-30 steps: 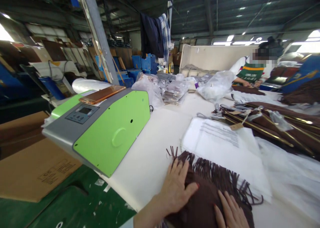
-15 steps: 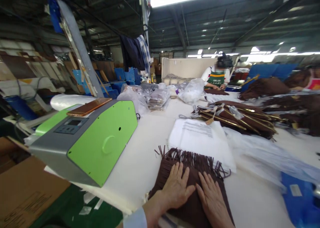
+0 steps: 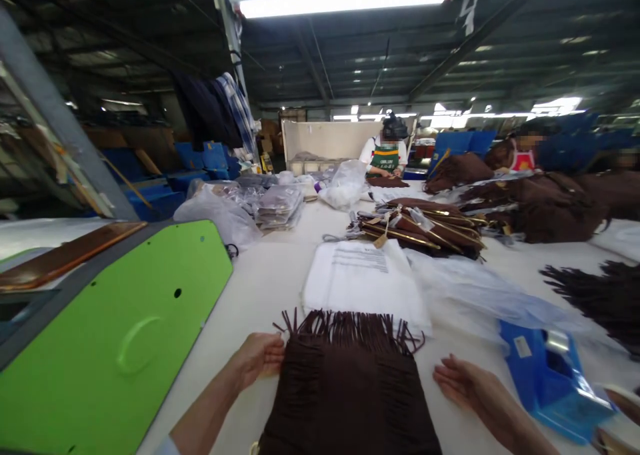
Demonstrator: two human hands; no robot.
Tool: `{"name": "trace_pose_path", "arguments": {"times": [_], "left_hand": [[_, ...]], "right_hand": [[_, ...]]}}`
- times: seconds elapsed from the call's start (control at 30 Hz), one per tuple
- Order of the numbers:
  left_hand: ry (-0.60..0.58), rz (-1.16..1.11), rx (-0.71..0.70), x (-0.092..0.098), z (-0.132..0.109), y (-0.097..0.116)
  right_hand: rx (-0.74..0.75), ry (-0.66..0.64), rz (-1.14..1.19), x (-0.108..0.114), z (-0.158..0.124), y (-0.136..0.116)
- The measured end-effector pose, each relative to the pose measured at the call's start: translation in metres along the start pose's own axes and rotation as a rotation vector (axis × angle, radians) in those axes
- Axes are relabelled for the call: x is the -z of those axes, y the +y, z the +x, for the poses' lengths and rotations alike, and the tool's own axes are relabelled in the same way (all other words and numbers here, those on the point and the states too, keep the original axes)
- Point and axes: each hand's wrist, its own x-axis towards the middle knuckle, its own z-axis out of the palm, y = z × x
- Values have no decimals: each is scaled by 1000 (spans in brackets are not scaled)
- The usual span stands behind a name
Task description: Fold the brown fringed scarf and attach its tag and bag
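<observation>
A dark brown, suede-like fringed piece [image 3: 350,388] lies flat on the white table at the bottom centre, its fringe pointing away from me. Part of a gold-coloured ring shows at its lower left edge. My left hand [image 3: 261,358] is beside the piece's left edge, near the fringe, with loosely bent fingers and nothing visible in them; whether the fingertips touch the edge I cannot tell. On the other side, my right hand [image 3: 465,382] hovers apart from the piece, open and palm inward. Just beyond the fringe lies a stack of white printed bags [image 3: 360,275].
A green and grey machine [image 3: 165,315] stands at the left. To the right are a blue tape dispenser [image 3: 550,375], clear plastic film [image 3: 465,288] and dark fringe [image 3: 600,302]. Brown zippered items [image 3: 425,228] are piled behind. A co-worker [image 3: 387,152] works across the table.
Both hands have come off the top of the fringed piece and moved apart to its two sides. The view has turned right, bringing the tape dispenser and the dark fringe further in.
</observation>
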Motion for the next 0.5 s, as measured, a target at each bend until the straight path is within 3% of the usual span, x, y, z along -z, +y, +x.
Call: {"name": "trace_pose_path", "arguments": {"times": [0.17, 0.33, 0.5], "left_hand": [[-270, -178, 254, -7, 27, 3], [-470, -328, 376, -20, 53, 10], [-649, -434, 424, -25, 68, 14]], "right_hand": [[-321, -367, 199, -12, 30, -4], [-464, -630, 238, -29, 49, -13], [-579, -891, 424, -53, 68, -11]]}}
